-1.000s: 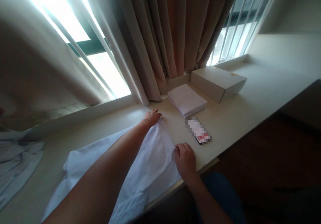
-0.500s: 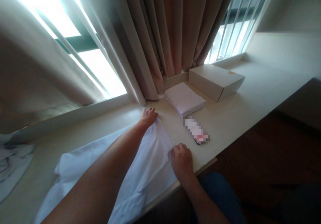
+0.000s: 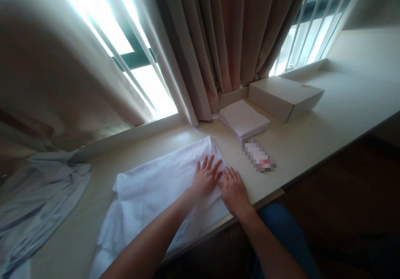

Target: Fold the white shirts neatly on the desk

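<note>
A white cloth [image 3: 150, 183] lies spread along the desk, smooth on top and rumpled at its near left end. Flat on it near the right end rests my left hand [image 3: 206, 177], open with its fingers spread. My right hand [image 3: 234, 191] lies at the cloth's right edge, its fingers stretched out and touching that edge. The two hands almost meet at the fingertips and thumb. Just beyond them sits a folded white cloth stack [image 3: 243, 118], with a phone-shaped object [image 3: 258, 156], blurred by pixels, beside it.
A closed white box [image 3: 286, 98] stands behind the folded stack. Loose greyish clothing [image 3: 46, 200] is heaped at the left of the desk [image 3: 346, 104]. Long curtains [image 3: 200, 41] hang along the window side. The desk's front edge runs close to my knee [image 3: 281, 229].
My left hand has come back from the cloth's far corner to its middle right and now lies flat. My right hand stays at the edge, fingers straighter. The view has turned left.
</note>
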`<action>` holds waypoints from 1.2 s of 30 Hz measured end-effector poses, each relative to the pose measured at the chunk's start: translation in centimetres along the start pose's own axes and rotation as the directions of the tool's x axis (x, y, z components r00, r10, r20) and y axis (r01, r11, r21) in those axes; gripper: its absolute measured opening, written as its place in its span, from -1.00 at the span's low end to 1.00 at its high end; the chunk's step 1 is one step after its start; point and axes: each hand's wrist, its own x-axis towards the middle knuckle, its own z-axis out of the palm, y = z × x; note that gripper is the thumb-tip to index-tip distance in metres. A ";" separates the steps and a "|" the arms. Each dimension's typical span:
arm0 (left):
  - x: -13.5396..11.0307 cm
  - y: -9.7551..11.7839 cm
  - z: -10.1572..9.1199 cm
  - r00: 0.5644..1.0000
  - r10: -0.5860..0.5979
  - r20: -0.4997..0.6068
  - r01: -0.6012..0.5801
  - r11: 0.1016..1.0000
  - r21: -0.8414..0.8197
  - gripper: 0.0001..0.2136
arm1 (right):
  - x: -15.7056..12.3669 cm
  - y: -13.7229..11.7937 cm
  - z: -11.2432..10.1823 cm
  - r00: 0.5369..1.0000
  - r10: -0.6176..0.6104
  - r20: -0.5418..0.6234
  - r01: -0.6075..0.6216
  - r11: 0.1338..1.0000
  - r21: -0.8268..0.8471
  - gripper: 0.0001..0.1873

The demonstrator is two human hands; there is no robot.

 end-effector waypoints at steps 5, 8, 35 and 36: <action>0.2 0.2 1.3 0.999 -0.020 0.029 0.021 0.999 -0.034 -0.49 | -1.8 -0.1 0.6 0.997 -0.010 0.082 0.020 0.993 -0.120 -0.30; 0.3 -0.1 0.2 0.996 -0.027 0.081 0.033 0.997 -0.072 -0.48 | -2.1 0.3 0.6 0.994 -0.025 0.103 0.039 0.990 -0.132 -0.28; -24.7 -7.7 -7.2 0.927 -0.315 0.204 0.374 0.819 -0.435 -0.92 | -3.1 -8.0 -1.0 0.796 -0.504 0.336 0.363 0.841 0.400 -0.92; -24.7 -7.8 -7.1 0.927 -0.317 0.199 0.374 0.811 -0.449 -0.92 | -3.0 -7.9 -0.7 0.797 -0.501 0.337 0.347 0.837 0.424 -0.91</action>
